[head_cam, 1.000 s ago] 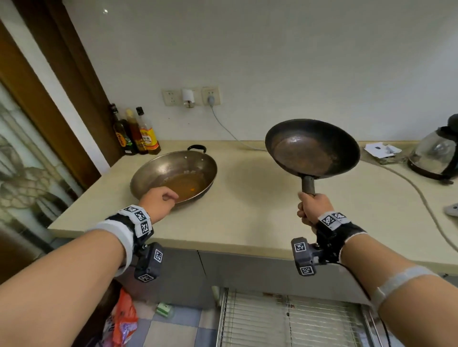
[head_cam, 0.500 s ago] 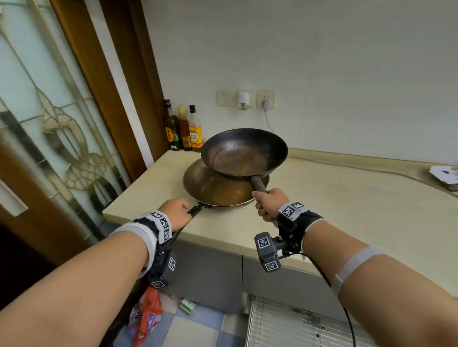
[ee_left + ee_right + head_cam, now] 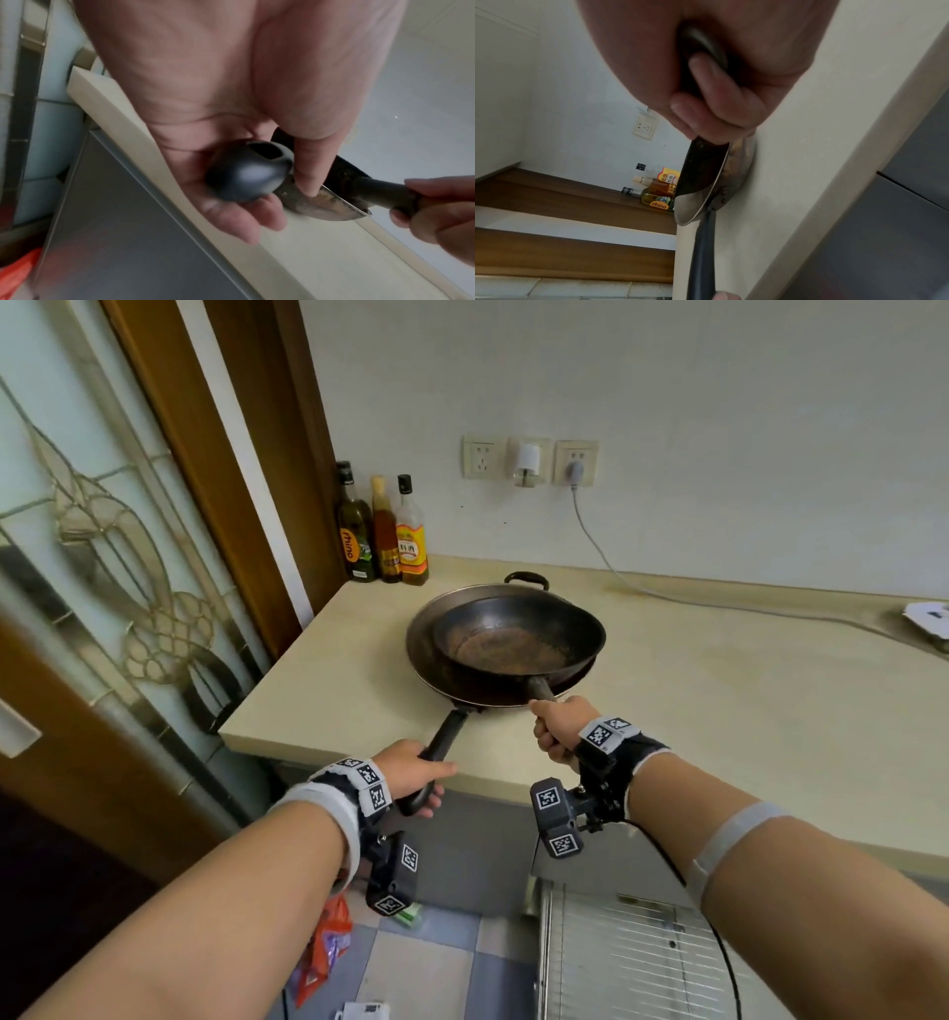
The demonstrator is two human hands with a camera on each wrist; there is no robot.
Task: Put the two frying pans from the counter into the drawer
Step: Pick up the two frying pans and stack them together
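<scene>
Dark, worn steel marks the smaller frying pan (image 3: 518,639), which sits nested inside the larger frying pan (image 3: 426,660) on the cream bench (image 3: 719,701). The larger pan rests near the bench's left front corner, its small loop handle at the far rim and its long black handle (image 3: 441,747) sticking out past the front edge. The left hand (image 3: 411,775) is wrapped around that long handle near its rounded end; the left wrist view shows the fingers (image 3: 257,221) curled under the black knob (image 3: 249,170). The right hand (image 3: 560,726) is clenched around the smaller pan's short dark handle, just at the larger pan's front rim. Three bottles (image 3: 382,531) stand together in the back left corner of the bench, against the wall. Below the bench front, at lower right, the open drawer (image 3: 631,963) shows a wire rack.
</scene>
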